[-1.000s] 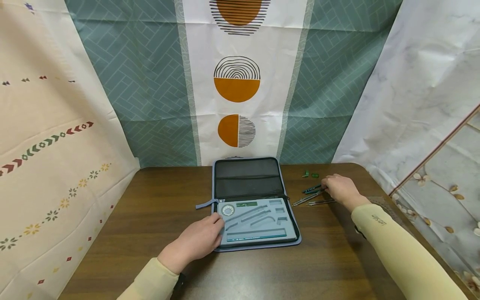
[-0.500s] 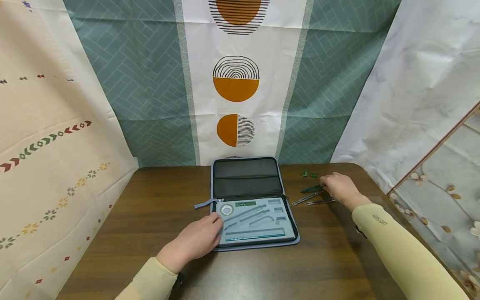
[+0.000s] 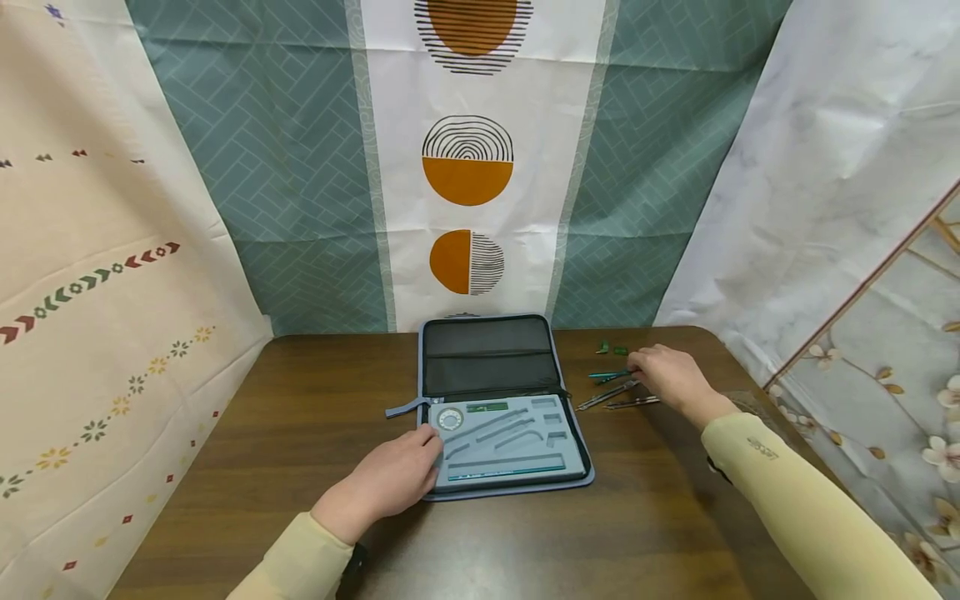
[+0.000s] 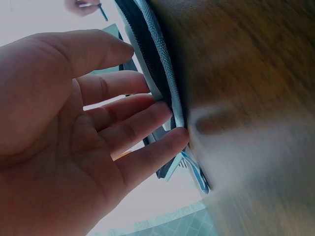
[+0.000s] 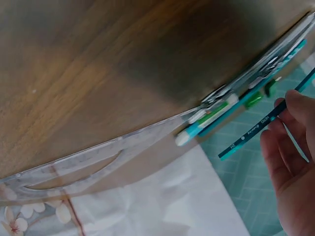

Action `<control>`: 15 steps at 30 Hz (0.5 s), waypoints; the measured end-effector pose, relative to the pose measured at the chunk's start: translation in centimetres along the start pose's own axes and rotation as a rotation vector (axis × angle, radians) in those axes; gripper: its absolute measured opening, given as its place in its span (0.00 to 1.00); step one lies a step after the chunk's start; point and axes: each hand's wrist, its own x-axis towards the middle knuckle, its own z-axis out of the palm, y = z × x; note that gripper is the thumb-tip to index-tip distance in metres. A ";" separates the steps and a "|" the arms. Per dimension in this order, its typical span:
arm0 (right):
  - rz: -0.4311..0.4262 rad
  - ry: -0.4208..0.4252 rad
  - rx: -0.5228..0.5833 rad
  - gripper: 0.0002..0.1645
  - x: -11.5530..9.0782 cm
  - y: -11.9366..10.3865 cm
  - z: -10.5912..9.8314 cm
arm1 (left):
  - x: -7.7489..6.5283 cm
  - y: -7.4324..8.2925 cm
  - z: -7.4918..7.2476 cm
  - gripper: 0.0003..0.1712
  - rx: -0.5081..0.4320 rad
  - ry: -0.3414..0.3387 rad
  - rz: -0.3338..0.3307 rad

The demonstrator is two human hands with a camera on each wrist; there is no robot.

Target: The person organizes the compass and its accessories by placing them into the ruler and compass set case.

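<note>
My right hand (image 3: 671, 379) pinches a teal pencil (image 5: 251, 132) between thumb and fingers, a little above the table in the right wrist view. Under and beside that hand lie two metal compasses (image 3: 606, 395) and other teal drawing tools (image 5: 221, 117). A blue zip case (image 3: 489, 336) lies unfolded at the table's middle. Its grey moulded tray (image 3: 476, 461) bears a round white dial-like piece (image 3: 451, 419), a green piece (image 3: 487, 407) and a teal strip along the front slot. Against the case's left edge rests my left hand (image 3: 397, 479), its fingers (image 4: 142, 125) loosely extended.
Two small green items (image 3: 603, 347) lie behind the right hand. A clear plastic curved sheet, like a protractor (image 5: 93, 164), lies near the table's right edge. The case's zip strap (image 3: 405, 408) sticks out leftward. Curtains and patterned cloth hang around the wooden table (image 3: 315, 392).
The right hand has lifted the teal pencil from among the tools and shifted slightly left. The left hand has stayed at the case's edge. The view has turned slightly.
</note>
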 end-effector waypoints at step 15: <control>-0.010 0.041 0.068 0.10 -0.1 -3.5 -0.3 | -0.2 0.3 -0.3 0.10 -0.013 0.025 0.014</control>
